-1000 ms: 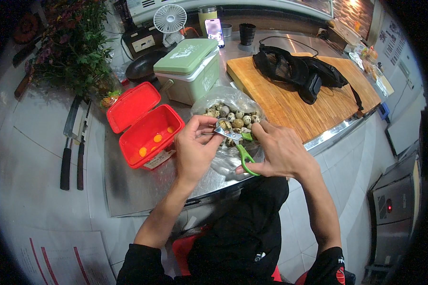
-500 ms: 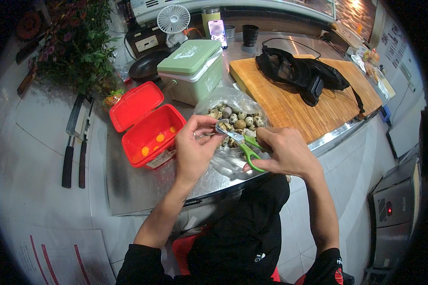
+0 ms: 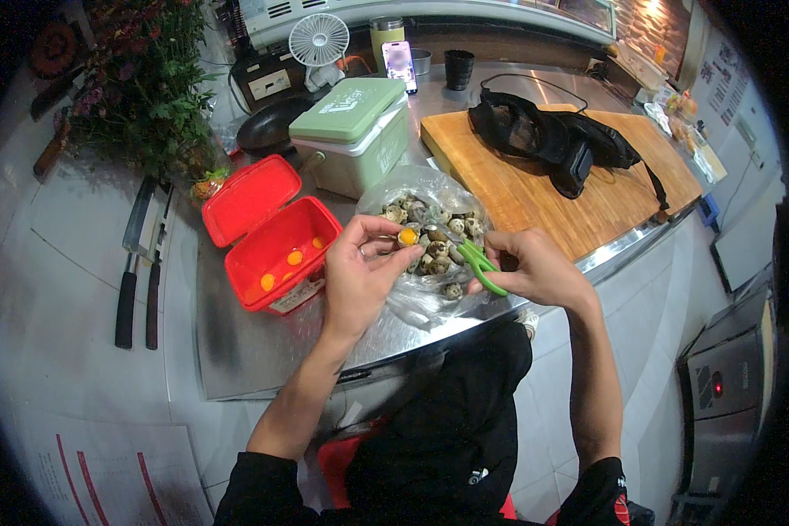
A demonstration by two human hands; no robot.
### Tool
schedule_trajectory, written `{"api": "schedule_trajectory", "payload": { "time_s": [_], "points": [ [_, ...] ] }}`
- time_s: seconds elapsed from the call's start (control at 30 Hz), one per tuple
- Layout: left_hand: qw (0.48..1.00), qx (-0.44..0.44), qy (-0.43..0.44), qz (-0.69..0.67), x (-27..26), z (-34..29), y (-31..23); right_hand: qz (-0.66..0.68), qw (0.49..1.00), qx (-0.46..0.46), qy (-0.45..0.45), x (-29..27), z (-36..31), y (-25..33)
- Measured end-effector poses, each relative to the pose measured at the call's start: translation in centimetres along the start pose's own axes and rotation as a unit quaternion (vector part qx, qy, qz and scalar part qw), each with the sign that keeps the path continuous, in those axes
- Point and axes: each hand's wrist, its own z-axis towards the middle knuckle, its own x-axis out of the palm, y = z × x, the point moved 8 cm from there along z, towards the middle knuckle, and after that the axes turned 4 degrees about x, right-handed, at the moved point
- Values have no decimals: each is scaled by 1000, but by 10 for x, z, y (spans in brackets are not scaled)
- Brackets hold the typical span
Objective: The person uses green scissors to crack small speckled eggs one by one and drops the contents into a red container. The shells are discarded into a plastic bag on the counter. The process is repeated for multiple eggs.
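Observation:
Between its thumb and fingertips, my left hand (image 3: 365,266) pinches an opened quail egg (image 3: 408,237), its orange yolk showing at the top. My right hand (image 3: 535,270) grips green-handled scissors (image 3: 475,256), whose blades point up and left over the speckled quail eggs (image 3: 437,249). Those eggs lie in a clear plastic bag (image 3: 405,296) under and between both hands. Left of my left hand stands a red tub (image 3: 276,237) with its lid folded back; several orange yolks (image 3: 294,258) rest inside.
A green lidded box (image 3: 351,131) stands behind the tub. At the right, a wooden board (image 3: 451,145) carries a black strapped bag (image 3: 552,136). Two long knives (image 3: 127,294) are at the left. A fan (image 3: 318,41), phone (image 3: 399,66) and black cup (image 3: 458,69) stand at the back.
The scissors have drawn away to the right from the egg in my left hand. Its yolk shows now, where the blades were across it before.

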Motion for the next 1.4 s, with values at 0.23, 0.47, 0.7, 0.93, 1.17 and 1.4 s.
{"api": "schedule_trajectory", "payload": {
  "time_s": [0.23, 0.47, 0.7, 0.93, 1.17, 1.4],
  "points": [
    [1000, -10, 9, -6, 1, -1, -12, -100, 995, -4, -22, 3, 2, -6],
    [999, -21, 9, 29, -28, -3, -81, -91, 995, 35, -21, 0, 4, -10],
    [988, -14, 5, 153, -95, 25, -117, -85, 994, 59, -46, 3, 0, -14],
    [956, -74, 1, 285, -136, 24, -87, -90, 991, 89, -45, 7, -1, -18],
    [882, -79, 64, 461, -132, 26, -72, -78, 991, 95, -50, 4, -2, -13],
    [837, -102, 136, 520, -128, 35, -55, -63, 992, 90, -62, 4, -2, -14]
  ]
}}
